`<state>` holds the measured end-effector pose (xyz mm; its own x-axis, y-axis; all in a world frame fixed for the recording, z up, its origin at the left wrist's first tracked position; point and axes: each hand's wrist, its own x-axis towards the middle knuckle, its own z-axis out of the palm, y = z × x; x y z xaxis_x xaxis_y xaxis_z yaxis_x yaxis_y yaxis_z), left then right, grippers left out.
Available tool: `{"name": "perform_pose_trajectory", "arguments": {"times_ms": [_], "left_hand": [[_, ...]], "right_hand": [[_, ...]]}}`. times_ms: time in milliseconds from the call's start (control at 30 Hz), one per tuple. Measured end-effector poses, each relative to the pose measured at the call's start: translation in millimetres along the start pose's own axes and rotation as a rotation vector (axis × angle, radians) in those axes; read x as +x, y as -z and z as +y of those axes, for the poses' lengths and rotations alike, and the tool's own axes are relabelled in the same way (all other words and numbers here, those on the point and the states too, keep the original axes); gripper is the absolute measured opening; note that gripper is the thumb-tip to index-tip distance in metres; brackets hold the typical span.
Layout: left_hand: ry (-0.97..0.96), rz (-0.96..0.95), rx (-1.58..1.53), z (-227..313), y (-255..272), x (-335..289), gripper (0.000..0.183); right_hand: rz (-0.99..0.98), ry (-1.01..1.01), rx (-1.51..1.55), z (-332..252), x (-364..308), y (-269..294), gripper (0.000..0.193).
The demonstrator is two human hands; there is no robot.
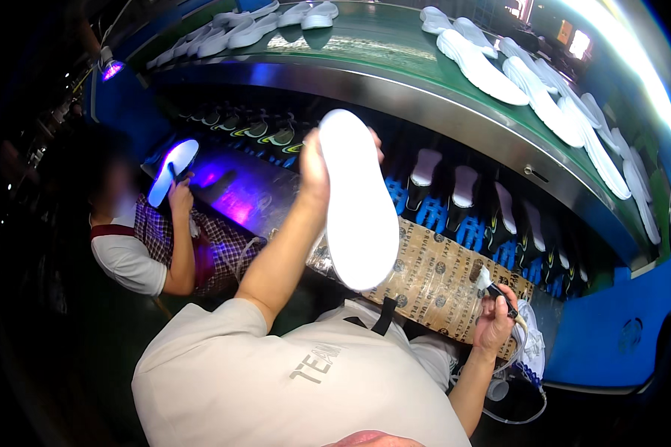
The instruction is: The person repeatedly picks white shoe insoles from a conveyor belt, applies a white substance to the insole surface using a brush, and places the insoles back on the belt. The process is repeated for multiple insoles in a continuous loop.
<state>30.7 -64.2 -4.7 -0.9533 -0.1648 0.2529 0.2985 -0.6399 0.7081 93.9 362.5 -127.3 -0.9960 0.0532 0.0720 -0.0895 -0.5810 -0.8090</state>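
My left hand (314, 170) grips a white shoe sole (362, 212) by its edges, raised in front of my chest. The fingertips show at its far right edge, and the sole's face points up toward me. Lower on the right, my right hand (492, 322) is closed round the black handle of a brush (505, 298) with a white head. A thin tube runs from the handle's end. The brush is over the workbench and apart from the sole.
A bench covered with printed brown tape (440, 279) lies before me. Beyond it, shoes with pinkish bottoms (464, 186) stand among blue supports. White soles (481, 67) lie on a green belt (380, 37) above. At left, a co-worker (138, 238) holds a sole under a purple lamp (112, 69).
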Motion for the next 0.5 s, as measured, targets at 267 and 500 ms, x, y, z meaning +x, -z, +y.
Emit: {"name": "perform_pose_trajectory", "arguments": {"times_ms": [267,500], "left_hand": [[0.824,0.096,-0.395,-135,-1,-125,0.09],[0.737,0.013,-0.145,-148,-40,-103,0.089]], "right_hand": [[-0.097,-0.05,-0.287,2,-9,-44,0.025],[-0.214,0.052,-0.662,2,26,-119,0.024]]}}
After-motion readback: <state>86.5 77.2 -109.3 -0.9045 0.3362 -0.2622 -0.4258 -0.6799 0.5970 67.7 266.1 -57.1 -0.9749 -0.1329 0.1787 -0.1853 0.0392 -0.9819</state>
